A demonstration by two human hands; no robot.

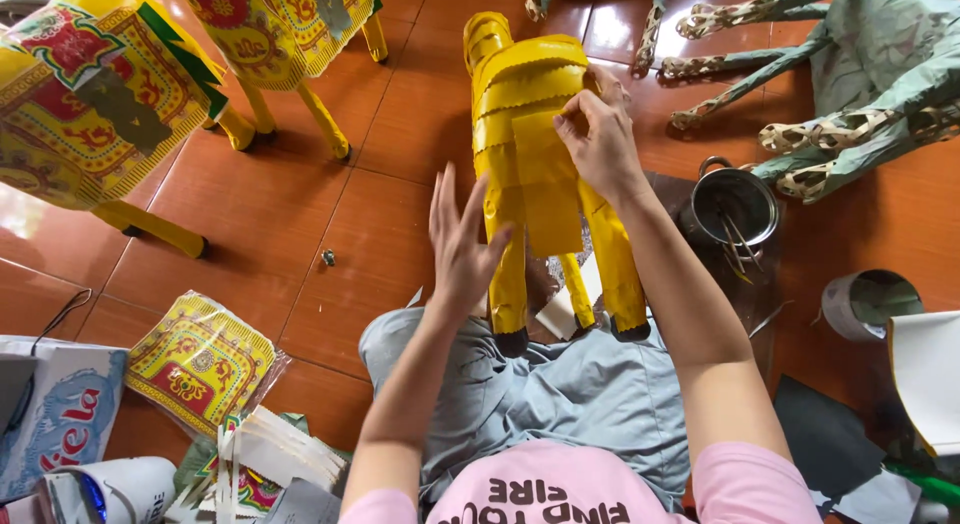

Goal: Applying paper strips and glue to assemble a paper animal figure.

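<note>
A yellow paper animal figure (pixel 530 164) stands on its legs in front of my lap, over the red tiled floor. My right hand (pixel 600 139) rests on its upper right side, fingers pressing the yellow paper covering. My left hand (pixel 462 239) is flat against its left flank, fingers spread, thumb touching a front leg. The black-tipped feet sit near my grey shorts (pixel 560 394).
Two finished yellow figures with red patterned cloths (pixel 90 104) (pixel 280 29) stand at the back left. Green paper figures (pixel 860 74) lie at the right. A metal pot with sticks (pixel 735 209), a tape roll (pixel 865 304), and patterned paper sheets (pixel 200 359) surround me.
</note>
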